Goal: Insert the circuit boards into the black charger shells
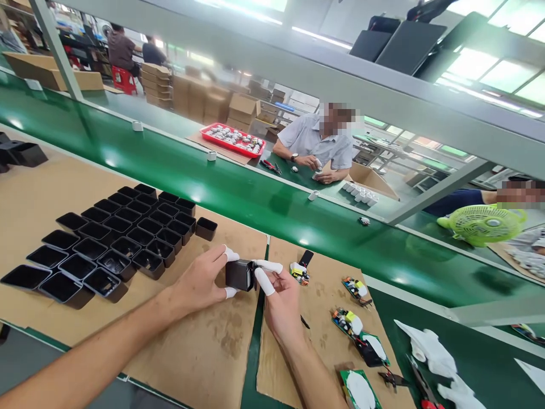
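Observation:
My left hand [200, 278], with white finger cots on thumb and finger, grips a black plastic housing [239, 275] lying on its side above the cardboard. At the housing's right end, my right hand [279, 295], also in white finger cots, pinches a thin dark piece [255, 274] against the opening. Something pale shows inside that opening, but its kind is hidden. Left of my hands stand rows of open black housings [128, 227]. To the right lie circuit boards with white and yellow parts, among them a small one [300, 274] and a larger one [353, 324].
Beyond the cardboard mat [230, 341] runs a green conveyor belt [170, 176]. Pliers [421, 380] and crumpled white material [434, 352] lie at right. Across the belt, a person [315, 142] works beside a red tray [204, 135] and green fan [485, 223]. A metal beam crosses overhead.

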Action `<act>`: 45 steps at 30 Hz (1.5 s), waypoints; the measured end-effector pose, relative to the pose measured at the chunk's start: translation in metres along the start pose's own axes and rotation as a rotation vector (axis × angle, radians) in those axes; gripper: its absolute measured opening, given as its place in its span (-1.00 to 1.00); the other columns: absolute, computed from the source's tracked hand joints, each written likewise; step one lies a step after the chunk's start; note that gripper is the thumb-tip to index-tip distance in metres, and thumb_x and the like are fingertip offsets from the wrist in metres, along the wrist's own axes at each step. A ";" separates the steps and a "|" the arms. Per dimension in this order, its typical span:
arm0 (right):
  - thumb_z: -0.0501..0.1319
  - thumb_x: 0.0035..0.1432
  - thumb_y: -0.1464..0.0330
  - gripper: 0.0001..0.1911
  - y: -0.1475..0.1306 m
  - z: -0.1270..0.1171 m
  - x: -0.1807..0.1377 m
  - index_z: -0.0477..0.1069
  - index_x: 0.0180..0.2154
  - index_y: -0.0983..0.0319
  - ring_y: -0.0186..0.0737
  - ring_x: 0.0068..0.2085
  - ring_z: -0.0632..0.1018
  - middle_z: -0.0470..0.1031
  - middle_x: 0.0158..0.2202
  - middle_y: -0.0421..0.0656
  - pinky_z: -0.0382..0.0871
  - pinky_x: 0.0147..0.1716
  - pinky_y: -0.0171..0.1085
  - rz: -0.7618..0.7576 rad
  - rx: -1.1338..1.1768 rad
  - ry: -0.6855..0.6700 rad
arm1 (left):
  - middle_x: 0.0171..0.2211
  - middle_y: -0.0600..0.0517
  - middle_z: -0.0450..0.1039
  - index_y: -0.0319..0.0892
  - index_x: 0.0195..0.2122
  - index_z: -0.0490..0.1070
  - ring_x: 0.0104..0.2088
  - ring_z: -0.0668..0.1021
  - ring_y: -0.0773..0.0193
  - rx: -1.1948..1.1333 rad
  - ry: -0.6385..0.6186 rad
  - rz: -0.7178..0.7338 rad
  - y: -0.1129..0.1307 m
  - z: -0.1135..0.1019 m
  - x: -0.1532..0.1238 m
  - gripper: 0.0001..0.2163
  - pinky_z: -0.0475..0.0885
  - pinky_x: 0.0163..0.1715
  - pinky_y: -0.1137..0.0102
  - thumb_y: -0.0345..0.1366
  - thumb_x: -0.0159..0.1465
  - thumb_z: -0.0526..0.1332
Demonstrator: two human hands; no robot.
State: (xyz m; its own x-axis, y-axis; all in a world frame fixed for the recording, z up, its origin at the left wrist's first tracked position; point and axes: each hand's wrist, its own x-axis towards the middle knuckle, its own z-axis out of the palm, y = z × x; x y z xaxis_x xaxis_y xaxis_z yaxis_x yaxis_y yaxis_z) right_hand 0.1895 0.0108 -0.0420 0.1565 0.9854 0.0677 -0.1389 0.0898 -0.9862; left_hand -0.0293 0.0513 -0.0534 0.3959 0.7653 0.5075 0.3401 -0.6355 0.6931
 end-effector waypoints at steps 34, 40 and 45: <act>0.40 0.46 0.03 -0.68 -0.029 0.002 -0.008 0.68 -0.16 0.13 -0.19 -0.35 0.61 0.64 -0.36 -0.18 0.61 -0.22 -0.19 -0.160 -0.235 -0.104 | -0.14 0.03 0.70 -0.10 -0.06 0.51 -0.14 0.68 0.10 -0.362 -0.248 -0.193 0.031 -0.010 -0.002 -0.63 0.59 0.01 0.21 -0.25 0.12 0.49; 0.41 0.39 0.38 -0.85 -0.031 0.003 -0.018 0.57 -0.30 0.12 -0.19 -0.34 0.59 0.60 -0.35 -0.20 0.50 -0.29 -0.22 -0.490 -0.395 -0.087 | -0.17 0.02 0.70 -0.10 -0.03 0.53 -0.17 0.68 0.11 -0.356 -0.099 -0.283 0.026 -0.010 0.003 -0.62 0.61 -0.06 0.22 -0.23 0.14 0.50; 0.40 0.34 0.48 -0.75 -0.029 0.010 -0.021 0.64 0.00 0.09 -0.18 -0.28 0.62 0.67 -0.22 -0.17 0.53 -0.25 -0.21 -0.621 -0.515 -0.146 | -0.24 0.06 0.69 -0.10 -0.10 0.52 -0.25 0.66 0.14 -0.289 -0.059 -0.246 0.028 -0.012 0.007 -0.67 0.59 -0.12 0.24 -0.26 0.10 0.47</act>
State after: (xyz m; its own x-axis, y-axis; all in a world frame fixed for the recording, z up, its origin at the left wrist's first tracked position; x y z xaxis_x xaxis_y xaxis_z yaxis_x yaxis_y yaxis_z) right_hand 0.1804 -0.0110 -0.0129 -0.0771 0.7904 0.6077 0.4034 0.5822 -0.7060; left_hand -0.0277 0.0398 -0.0243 0.3836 0.8790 0.2831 0.1803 -0.3720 0.9106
